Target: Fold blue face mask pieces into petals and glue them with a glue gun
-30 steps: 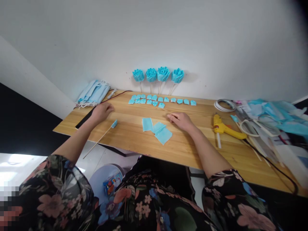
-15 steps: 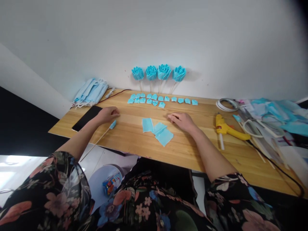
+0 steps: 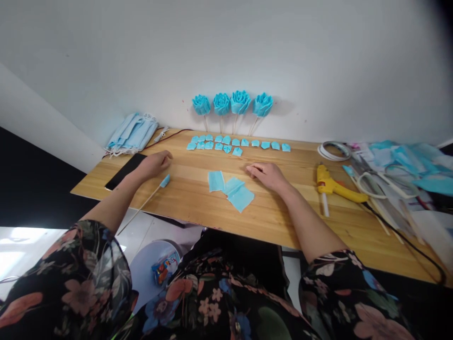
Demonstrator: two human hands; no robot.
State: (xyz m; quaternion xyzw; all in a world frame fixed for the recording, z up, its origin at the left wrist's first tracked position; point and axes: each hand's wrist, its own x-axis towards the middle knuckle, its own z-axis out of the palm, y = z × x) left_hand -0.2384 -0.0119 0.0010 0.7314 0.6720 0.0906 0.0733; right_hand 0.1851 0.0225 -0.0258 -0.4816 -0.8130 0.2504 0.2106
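My left hand (image 3: 155,164) rests on the wooden table with its fingers curled in, holding nothing that I can see. Just below it lies a thin wooden stick (image 3: 145,203), tipped with a small blue fabric bud (image 3: 165,180), its other end jutting past the table edge. My right hand (image 3: 268,175) lies on its side with fingers folded and thumb against them, seemingly holding nothing. Between the hands are cut blue fabric squares (image 3: 241,198), some overlapping. Rows of small folded blue petals (image 3: 226,140) lie farther back.
Several blue fabric roses (image 3: 240,103) on sticks lean on the wall. Masks (image 3: 132,134) and a black phone (image 3: 124,173) sit left. A yellow glue gun (image 3: 329,184), tape roll (image 3: 334,152), scissors (image 3: 371,185) and scraps (image 3: 410,158) lie right. A bin (image 3: 145,269) stands below.
My left hand has drawn slightly left, away from the bud, and its fingers curl in more. My right hand stays in place. The camera view has shifted slightly.
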